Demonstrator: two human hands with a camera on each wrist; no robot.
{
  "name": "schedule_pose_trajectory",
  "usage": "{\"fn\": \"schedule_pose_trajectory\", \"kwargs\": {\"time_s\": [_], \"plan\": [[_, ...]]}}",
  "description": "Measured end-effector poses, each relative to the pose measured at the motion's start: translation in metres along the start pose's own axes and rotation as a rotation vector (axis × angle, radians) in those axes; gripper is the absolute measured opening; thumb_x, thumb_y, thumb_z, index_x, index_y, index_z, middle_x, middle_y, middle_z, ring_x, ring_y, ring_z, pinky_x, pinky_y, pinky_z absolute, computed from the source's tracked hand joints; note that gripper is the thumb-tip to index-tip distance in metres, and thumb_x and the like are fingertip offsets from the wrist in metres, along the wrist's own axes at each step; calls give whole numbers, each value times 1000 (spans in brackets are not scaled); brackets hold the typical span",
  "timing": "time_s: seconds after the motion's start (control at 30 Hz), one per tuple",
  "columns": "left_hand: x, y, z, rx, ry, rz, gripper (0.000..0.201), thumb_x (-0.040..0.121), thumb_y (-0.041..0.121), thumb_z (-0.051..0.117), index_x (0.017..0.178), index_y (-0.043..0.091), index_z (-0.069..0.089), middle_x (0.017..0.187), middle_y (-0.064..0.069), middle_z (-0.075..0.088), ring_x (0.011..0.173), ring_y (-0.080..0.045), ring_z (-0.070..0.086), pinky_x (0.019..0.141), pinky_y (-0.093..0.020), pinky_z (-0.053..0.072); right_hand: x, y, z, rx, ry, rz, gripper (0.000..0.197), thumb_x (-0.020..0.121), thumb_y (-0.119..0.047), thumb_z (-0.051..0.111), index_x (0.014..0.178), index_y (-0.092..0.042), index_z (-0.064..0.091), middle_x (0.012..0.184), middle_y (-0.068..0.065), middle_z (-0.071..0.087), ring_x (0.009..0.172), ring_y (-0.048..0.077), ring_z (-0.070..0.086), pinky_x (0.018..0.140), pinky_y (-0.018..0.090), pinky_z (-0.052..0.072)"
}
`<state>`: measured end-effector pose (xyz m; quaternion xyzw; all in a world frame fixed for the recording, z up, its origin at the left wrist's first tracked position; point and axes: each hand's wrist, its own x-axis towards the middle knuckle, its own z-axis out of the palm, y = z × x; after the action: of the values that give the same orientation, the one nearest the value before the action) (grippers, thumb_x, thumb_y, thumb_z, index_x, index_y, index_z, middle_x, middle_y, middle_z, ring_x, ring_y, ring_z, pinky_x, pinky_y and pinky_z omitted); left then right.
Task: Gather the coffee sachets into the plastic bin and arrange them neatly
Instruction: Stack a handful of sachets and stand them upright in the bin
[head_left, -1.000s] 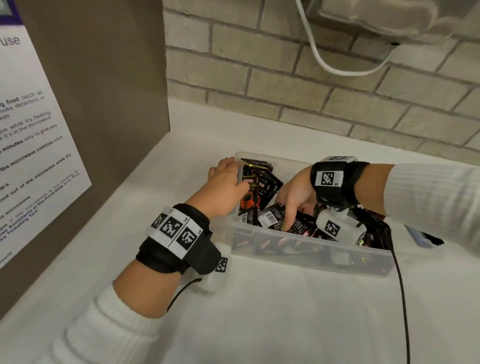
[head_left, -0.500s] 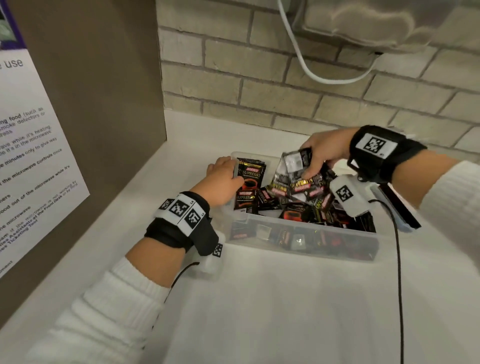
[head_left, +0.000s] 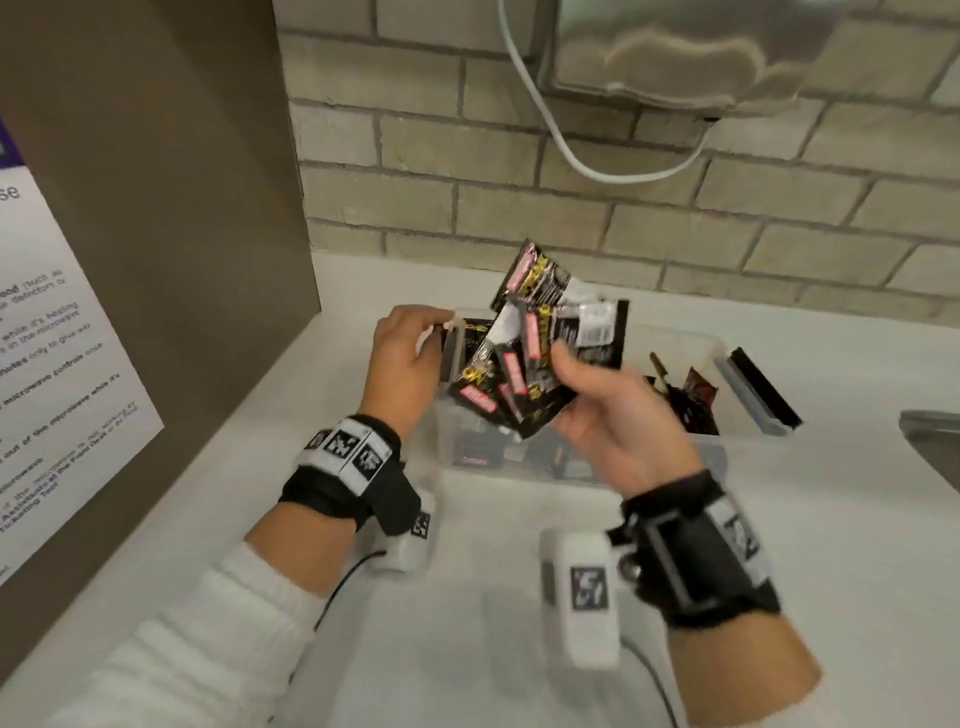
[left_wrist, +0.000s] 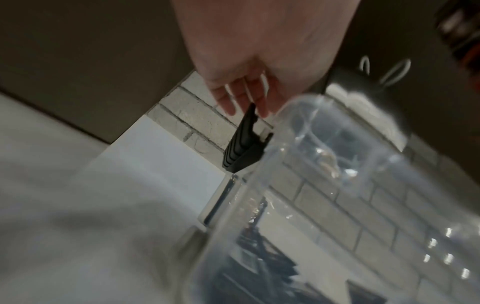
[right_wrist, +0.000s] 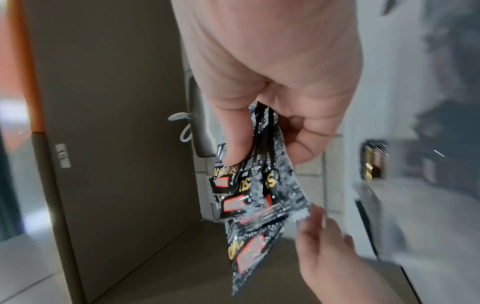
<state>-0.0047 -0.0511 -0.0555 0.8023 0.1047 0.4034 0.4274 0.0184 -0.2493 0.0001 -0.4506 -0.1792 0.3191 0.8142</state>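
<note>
My right hand (head_left: 566, 384) grips a fanned bundle of several black coffee sachets (head_left: 530, 364) in the air above the clear plastic bin (head_left: 675, 338). The right wrist view shows thumb and fingers of that hand (right_wrist: 259, 144) pinching the bundle (right_wrist: 249, 195) at its top. My left hand (head_left: 415, 338) holds the bin's left end. Its fingers (left_wrist: 241, 102) touch the black latch (left_wrist: 244, 144) on the bin (left_wrist: 311, 185). More sachets (head_left: 685, 400) lie loose at the bin's right end, and dark ones show through its front wall.
The bin stands on a white counter (head_left: 493, 597). A brown cabinet panel (head_left: 156, 208) with a poster (head_left: 52, 338) walls off the left. A brick wall (head_left: 623, 208) with a white cable (head_left: 571, 156) is behind. A metal sink edge (head_left: 930, 441) is at the right.
My right hand came up out of the bin with a bundle of sachets and turned palm up toward me. My left hand stayed on the bin's left end.
</note>
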Motion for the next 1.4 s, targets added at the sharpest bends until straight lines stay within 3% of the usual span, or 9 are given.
{"fn": "schedule_pose_trajectory", "kwargs": {"time_s": [0.13, 0.27, 0.47, 0.57, 0.7, 0.9, 1.03, 1.2, 1.4], "plan": [[-38, 15, -19, -180, -3, 45, 45, 73, 3, 64, 101, 37, 54, 103, 3, 58, 95, -12, 56, 84, -25, 46, 8, 49, 13, 188, 2, 102, 45, 74, -11, 60, 120, -8, 60, 112, 8, 66, 98, 19, 65, 96, 41, 48], [-51, 25, -31, -557, -93, -209, 55, 70, -3, 65, 118, 16, 49, 106, 10, 57, 89, 11, 60, 77, -10, 46, 26, 75, 26, 236, 42, 179, 55, 73, -11, 62, 128, -6, 54, 125, 12, 61, 105, 22, 62, 97, 41, 48], [-64, 1, -36, -766, -539, -410, 76, 40, 0, 78, 112, 11, 56, 108, -1, 66, 108, -12, 59, 93, -28, 49, 53, 80, 32, 119, 84, 132, 57, 74, -14, 66, 128, -1, 54, 128, 17, 58, 106, 26, 61, 85, 37, 54], [-60, 4, -28, -1037, -438, -464, 64, 48, 23, 90, 107, 11, 68, 106, 0, 70, 104, -15, 63, 90, -27, 51, 60, 80, 29, 84, 79, 154, 55, 73, -11, 66, 126, 3, 54, 124, 18, 60, 107, 27, 61, 89, 36, 53], [-51, 9, -24, -1215, -300, -531, 54, 54, 32, 88, 101, 11, 73, 103, -8, 71, 98, -21, 67, 85, -34, 55, 61, 80, 25, 41, 45, 190, 51, 74, -7, 64, 124, 4, 56, 112, 14, 65, 94, 20, 66, 73, 28, 58], [-42, 17, -19, -1083, -166, -635, 39, 89, 24, 52, 122, 4, 57, 113, -13, 67, 101, -26, 66, 82, -36, 56, 54, 75, 19, -437, 107, 101, 19, 91, -29, 57, 105, -19, 64, 87, 0, 69, 69, 14, 61, 53, 24, 49], [-33, 24, -17, -981, -150, -666, 44, 87, 34, 52, 123, 10, 58, 121, -14, 64, 108, -28, 63, 84, -38, 55, 56, 79, 13, -871, 248, -24, 64, 82, -64, 46, 112, -8, 54, 87, 6, 59, 80, 22, 56, 72, 34, 44], [-25, 33, -15, -933, -225, -633, 44, 91, 36, 44, 125, 10, 55, 123, -14, 62, 110, -31, 62, 82, -55, 53, 53, 63, 9, -1051, 436, -343, 41, 83, -47, 61, 81, -8, 49, 58, -8, 44, 54, 11, 44, 48, 21, 31], [-18, 35, -9, -998, -299, -613, 30, 94, 25, 43, 114, 10, 59, 102, -8, 71, 90, -23, 70, 64, -41, 59, 49, 54, 5, -937, 484, -471, 36, 80, -40, 68, 103, -15, 55, 49, -10, 48, 44, 0, 49, 45, 11, 34]]}}
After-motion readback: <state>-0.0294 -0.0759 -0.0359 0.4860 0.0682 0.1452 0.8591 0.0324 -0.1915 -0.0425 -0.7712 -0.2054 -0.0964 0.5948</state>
